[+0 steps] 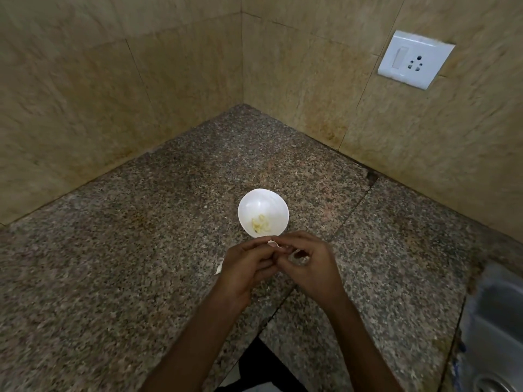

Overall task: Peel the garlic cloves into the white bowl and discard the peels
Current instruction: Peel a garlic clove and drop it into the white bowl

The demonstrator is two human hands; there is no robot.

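Note:
A small white bowl (pixel 263 212) stands on the speckled granite counter (pixel 141 278) and holds several peeled garlic cloves (pixel 261 223). Just in front of it my two hands meet above the counter. My left hand (pixel 246 268) pinches a garlic clove (pixel 273 244) at its fingertips. My right hand (pixel 308 264) has its fingers curled over the same clove, and pale papery peel (pixel 298 257) shows under them. Most of the clove is hidden by my fingers.
A loose bit of garlic peel (pixel 219 268) lies on the counter left of my left hand. Tiled walls form a corner behind the bowl, with a white socket plate (pixel 414 59) on the right wall. A steel sink (pixel 495 329) sits at the right edge.

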